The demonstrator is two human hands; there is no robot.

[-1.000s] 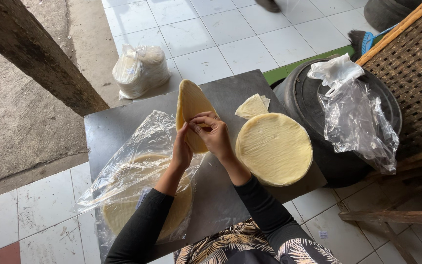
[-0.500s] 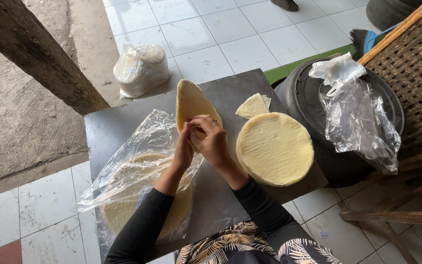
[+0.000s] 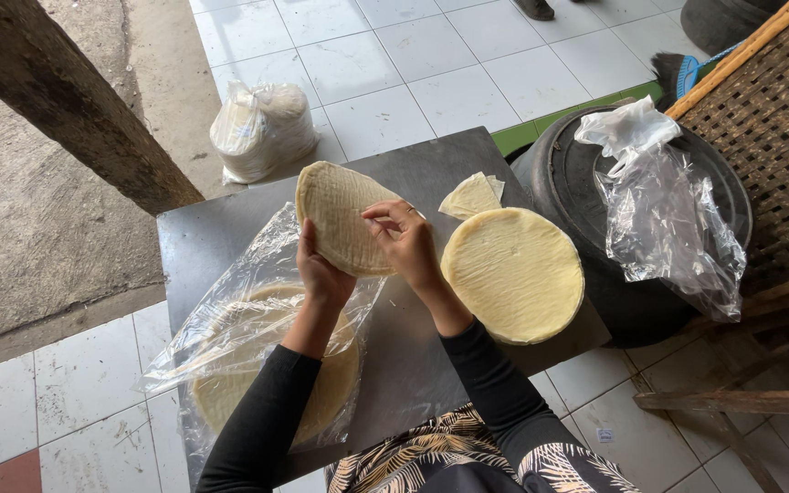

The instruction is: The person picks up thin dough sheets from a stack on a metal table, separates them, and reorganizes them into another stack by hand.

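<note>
Both my hands hold one thin, round, pale yellow wafer [image 3: 340,215] tilted up above the grey metal table [image 3: 449,164]. My left hand [image 3: 320,274] grips its lower edge and my right hand [image 3: 405,239] pinches its right side. To the right lies a stack of the same round wafers [image 3: 513,272]. Below my left arm a clear plastic bag [image 3: 248,338] holds more wafers. Small broken wafer pieces [image 3: 472,194] lie behind the stack.
A dark round tub [image 3: 595,173] with a loose clear plastic bag [image 3: 664,210] on it stands right of the table. A woven bamboo panel [image 3: 773,137] is at far right, a filled plastic bag [image 3: 260,131] on the tiled floor behind, a wooden post [image 3: 66,100] at left.
The wafer in my hands has turned from nearly edge-on to showing its broad face. My hands stay at the same place over the table.
</note>
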